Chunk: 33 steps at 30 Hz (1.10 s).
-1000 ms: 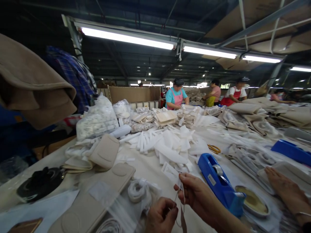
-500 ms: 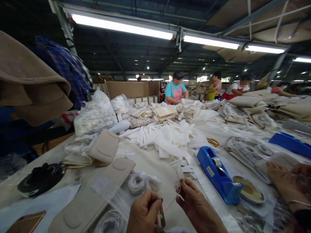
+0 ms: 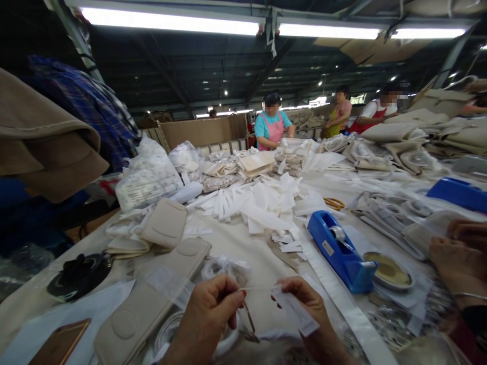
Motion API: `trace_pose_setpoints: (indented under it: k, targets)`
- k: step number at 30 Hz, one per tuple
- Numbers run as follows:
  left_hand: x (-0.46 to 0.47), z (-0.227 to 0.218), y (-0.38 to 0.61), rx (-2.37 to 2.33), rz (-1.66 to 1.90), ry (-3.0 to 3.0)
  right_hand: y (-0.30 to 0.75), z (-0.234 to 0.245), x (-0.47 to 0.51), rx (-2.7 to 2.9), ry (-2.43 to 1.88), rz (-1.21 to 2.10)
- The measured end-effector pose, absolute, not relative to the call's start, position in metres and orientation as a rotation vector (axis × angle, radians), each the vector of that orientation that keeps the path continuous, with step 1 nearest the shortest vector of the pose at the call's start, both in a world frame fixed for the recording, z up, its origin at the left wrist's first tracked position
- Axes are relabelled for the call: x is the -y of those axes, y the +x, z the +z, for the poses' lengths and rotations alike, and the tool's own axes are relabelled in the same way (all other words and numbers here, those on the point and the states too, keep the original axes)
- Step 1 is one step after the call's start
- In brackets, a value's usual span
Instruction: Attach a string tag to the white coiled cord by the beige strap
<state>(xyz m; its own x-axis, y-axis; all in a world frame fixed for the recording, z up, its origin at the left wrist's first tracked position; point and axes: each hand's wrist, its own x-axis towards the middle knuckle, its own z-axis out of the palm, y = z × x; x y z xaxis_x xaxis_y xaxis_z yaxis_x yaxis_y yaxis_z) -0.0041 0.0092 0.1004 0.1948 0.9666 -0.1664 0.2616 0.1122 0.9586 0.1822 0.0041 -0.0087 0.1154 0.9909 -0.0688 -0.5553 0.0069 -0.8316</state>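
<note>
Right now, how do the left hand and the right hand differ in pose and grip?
The left hand pinches a thin white cord with its thumb over it; the right hand holds a white tag. A slim brownish piece juts below the left hand's fingers; none shows at the right hand. Shared: the cord runs between both.

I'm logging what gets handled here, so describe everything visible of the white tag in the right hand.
The white tag is a thin, flat, oblong strip, paper or plastic by its look. Any print is too blurred to read. The right hand grips its upper end, and it slants down toward the picture's lower right, its other end free above the table. A thin pale cord runs between that hand and the left hand; whether it joins the tag is unclear.
</note>
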Motion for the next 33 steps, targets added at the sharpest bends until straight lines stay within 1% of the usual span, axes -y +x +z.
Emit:
trace_pose_setpoints:
  k: [6,14,17,21,26,29,33]
  targets:
    - [-0.007,0.13,-0.001,-1.184,0.739,1.316,0.173,-0.01,-0.001,0.673,-0.632,1.479]
    - [-0.004,0.157,0.008,-0.899,0.772,1.067,0.132,0.017,0.01,0.547,-0.357,1.536]
    - [0.0,0.165,0.014,-0.813,0.807,0.964,0.117,0.02,0.009,0.467,-0.251,1.612]
    - [0.003,0.169,0.018,-0.794,0.83,0.944,0.104,0.014,0.009,0.349,-0.295,1.666]
    - [0.003,0.166,0.017,-0.82,0.829,1.056,0.108,0.007,0.015,0.416,-0.296,1.736]
    - [0.004,0.165,0.016,-0.851,0.822,1.114,0.118,0.01,0.019,0.398,-0.236,1.771]
    - [0.005,0.166,0.016,-0.837,0.81,1.145,0.128,0.018,0.022,0.239,-0.248,1.74]
